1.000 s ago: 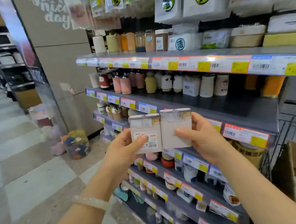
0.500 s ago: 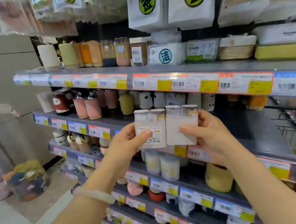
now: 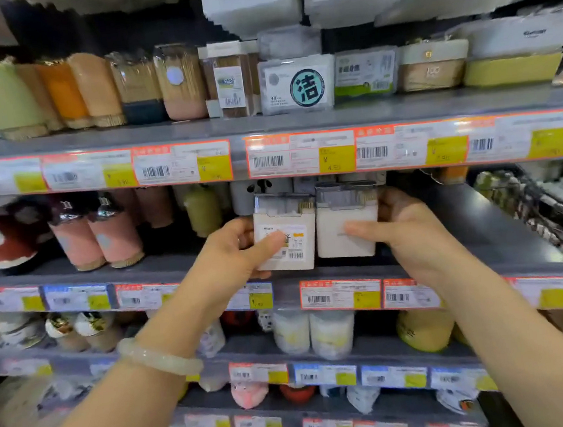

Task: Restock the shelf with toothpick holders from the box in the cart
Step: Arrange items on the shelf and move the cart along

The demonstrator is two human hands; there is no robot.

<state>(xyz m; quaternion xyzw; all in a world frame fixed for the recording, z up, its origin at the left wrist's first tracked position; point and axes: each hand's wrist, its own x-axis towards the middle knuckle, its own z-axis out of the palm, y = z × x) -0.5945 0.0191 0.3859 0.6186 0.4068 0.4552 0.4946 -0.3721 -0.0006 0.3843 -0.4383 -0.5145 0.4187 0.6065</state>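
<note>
Over the last second the two holders have gone from being carried in open air in front of the shelving to sitting low at the front lip of the second shelf (image 3: 474, 229), and the view has closed in on that tier, so the placing step looks nearly done rather than just started. The left hand (image 3: 232, 252) grips the left holder (image 3: 284, 244), thumb across its front label and fingers wrapped round the far side; the right hand (image 3: 409, 232) grips the right holder (image 3: 345, 231) the same way, thumb flat on its plain front. The two boxes touch side by side between the hands. Each is a pale, squarish box with a clear lid, through which toothpick ends show; the left one carries a white sticker with a barcode and a yellow patch, the right one shows a blank face. Their bases seem to meet the shelf surface, though the hands and the dark gap under them make that hard to confirm. Just beyond the fingertips stand other white holders (image 3: 247, 196); left of the left hand are pink bottles (image 3: 114, 239). My read is that both need a short push back, then release.
</note>
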